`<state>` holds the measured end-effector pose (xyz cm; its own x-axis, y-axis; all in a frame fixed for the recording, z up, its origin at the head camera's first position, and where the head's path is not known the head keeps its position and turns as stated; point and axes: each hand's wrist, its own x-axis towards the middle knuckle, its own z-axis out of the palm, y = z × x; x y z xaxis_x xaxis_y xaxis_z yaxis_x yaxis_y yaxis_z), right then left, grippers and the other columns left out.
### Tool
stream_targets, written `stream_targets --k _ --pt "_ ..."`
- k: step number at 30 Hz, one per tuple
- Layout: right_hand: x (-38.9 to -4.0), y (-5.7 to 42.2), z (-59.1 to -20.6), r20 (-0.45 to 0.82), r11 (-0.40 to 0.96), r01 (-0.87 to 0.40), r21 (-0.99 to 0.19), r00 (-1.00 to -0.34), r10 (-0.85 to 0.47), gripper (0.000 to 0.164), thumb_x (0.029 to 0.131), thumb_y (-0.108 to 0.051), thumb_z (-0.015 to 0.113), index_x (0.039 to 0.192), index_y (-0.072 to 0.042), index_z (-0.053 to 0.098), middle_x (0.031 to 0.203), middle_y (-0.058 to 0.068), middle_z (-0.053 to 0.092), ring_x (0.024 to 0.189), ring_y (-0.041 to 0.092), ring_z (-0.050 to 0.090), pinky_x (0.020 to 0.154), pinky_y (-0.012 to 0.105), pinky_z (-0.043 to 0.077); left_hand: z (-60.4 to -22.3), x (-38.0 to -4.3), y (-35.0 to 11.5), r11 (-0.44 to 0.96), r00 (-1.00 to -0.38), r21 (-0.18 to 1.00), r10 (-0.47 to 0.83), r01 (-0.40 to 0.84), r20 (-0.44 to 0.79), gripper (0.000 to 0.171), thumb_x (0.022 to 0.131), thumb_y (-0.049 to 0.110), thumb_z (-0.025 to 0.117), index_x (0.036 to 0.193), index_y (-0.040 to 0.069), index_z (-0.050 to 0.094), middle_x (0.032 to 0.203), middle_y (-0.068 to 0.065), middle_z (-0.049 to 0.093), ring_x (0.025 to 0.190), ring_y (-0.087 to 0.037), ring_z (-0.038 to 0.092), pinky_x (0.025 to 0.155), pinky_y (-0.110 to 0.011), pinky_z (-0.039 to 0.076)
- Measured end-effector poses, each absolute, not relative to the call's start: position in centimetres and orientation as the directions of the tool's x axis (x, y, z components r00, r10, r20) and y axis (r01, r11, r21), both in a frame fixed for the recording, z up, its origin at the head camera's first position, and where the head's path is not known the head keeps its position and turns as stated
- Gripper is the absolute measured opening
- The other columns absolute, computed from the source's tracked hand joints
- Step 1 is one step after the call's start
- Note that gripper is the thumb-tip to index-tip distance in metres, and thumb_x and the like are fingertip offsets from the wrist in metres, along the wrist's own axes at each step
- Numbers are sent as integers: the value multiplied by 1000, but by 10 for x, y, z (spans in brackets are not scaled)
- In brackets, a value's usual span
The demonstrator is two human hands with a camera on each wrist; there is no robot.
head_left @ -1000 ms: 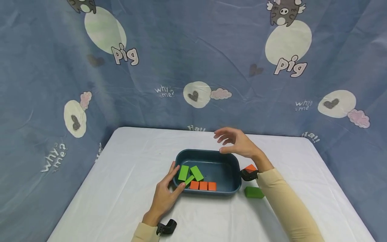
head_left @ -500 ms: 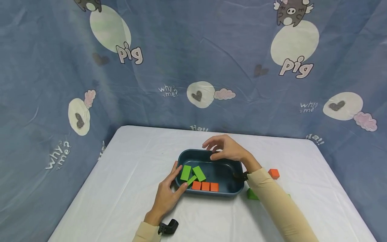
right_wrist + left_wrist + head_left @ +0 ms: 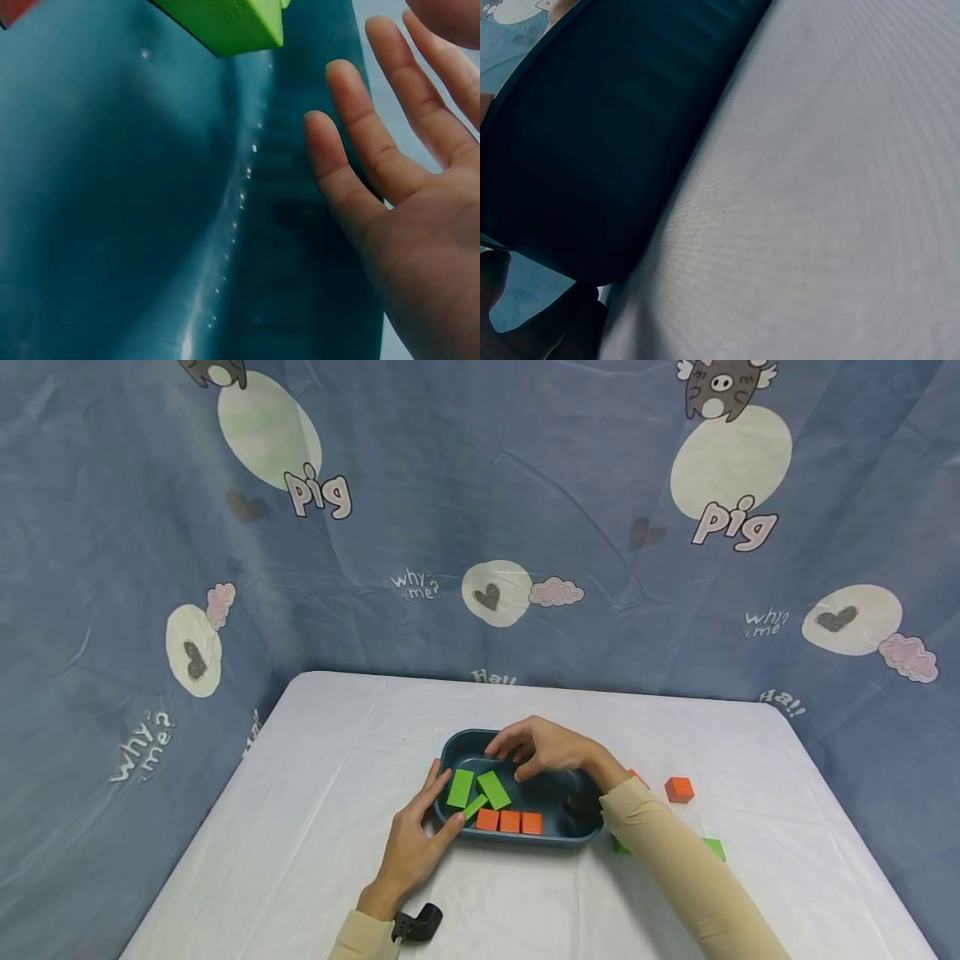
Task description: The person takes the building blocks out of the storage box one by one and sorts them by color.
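A dark blue plastic bin (image 3: 555,837) stands on the white table. At its left end rests my left hand (image 3: 408,847), fingers along the side and thumb at the front rim. In the left wrist view its dark fingertips (image 3: 577,296) meet the bin's corner. My right hand (image 3: 551,747) hangs over the back of the bin with fingers spread and nothing between them. Green blocks (image 3: 461,788) lie in the left part, the narrow one (image 3: 475,807) leaning near my left thumb. Three orange blocks (image 3: 510,822) line the front wall. A green block (image 3: 232,22) shows beyond my right fingers.
Right of the bin, an orange block (image 3: 679,790) lies on the white tablecloth (image 3: 315,777). A green block (image 3: 715,848) and other blocks are partly hidden by my right sleeve (image 3: 690,868). A blue printed cloth (image 3: 420,485) hangs behind the table.
My right hand has moved left and down from above the bin's back right rim to over its inside. The left hand stays at the bin. The view has shifted slightly.
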<state>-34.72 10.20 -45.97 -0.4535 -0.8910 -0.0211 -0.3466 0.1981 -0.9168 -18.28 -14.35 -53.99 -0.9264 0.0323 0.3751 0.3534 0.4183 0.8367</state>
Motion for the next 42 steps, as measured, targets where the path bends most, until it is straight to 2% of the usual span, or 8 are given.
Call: stream_targets --k 4,10,14,19,25,32,36,42 --pt "-347 99 -465 -42 207 -354 -912 -421 -906 55 77 17 71 130 3 66 131 18 65 117 36 61 97 53 53 -541 -183 -143 410 -926 840 34 356 375 67 93 20 77 153 9 48 164 -8 31 148 -25 33 114 -15 24" --pt "-347 92 -477 -77 217 -399 -891 -338 -938 60 77 22 63 133 0 66 136 9 64 123 23 60 99 46 53 -541 -183 -143 423 -927 834 37 354 374 67 93 20 77 152 8 48 163 -7 31 148 -25 33 115 -16 24" --pt "-346 90 -481 -100 228 -412 -882 -309 -946 67 75 26 58 134 -3 67 139 5 62 127 17 57 99 42 53 -541 -184 -144 454 -923 816 42 359 382 67 93 21 77 152 7 48 164 -8 31 147 -26 34 116 -21 26" --pt "-347 90 -481 -108 237 -420 -876 -307 -946 68 73 27 55 133 -3 68 140 5 61 127 16 56 93 35 55 -541 -185 -145 472 -918 800 49 369 395 67 93 21 77 152 6 48 163 -10 32 147 -29 35 117 -26 28" --pt "-346 93 -482 -98 234 -453 -860 -304 -948 63 71 28 58 125 -2 71 132 7 62 114 18 56 77 29 53 -541 -185 -144 458 -919 809 51 369 391 67 94 22 76 152 5 48 163 -10 32 147 -29 35 115 -20 26" --pt "-344 95 -484 -155 309 -509 -803 -323 -934 58 71 26 68 117 -8 75 122 -1 66 107 13 55 90 26 51 -540 -184 -143 437 -925 827 36 354 377 68 93 22 77 152 6 48 163 -10 32 147 -25 34 115 -14 22" --pt "-342 95 -484 -186 368 -530 -764 -364 -912 51 72 21 76 110 -13 76 116 -6 67 98 11 56 85 25 52 -540 -184 -143 439 -927 828 34 349 373 68 93 22 77 152 6 48 163 -10 32 148 -26 34 115 -15 22" --pt "-341 93 -484 -197 405 -550 -730 -398 -896 47 73 16 81 108 -14 76 109 -9 69 88 9 57 80 25 54 -542 -184 -143 460 -930 821 30 337 365 68 93 24 77 152 5 48 163 -11 32 147 -28 34 117 -26 27"
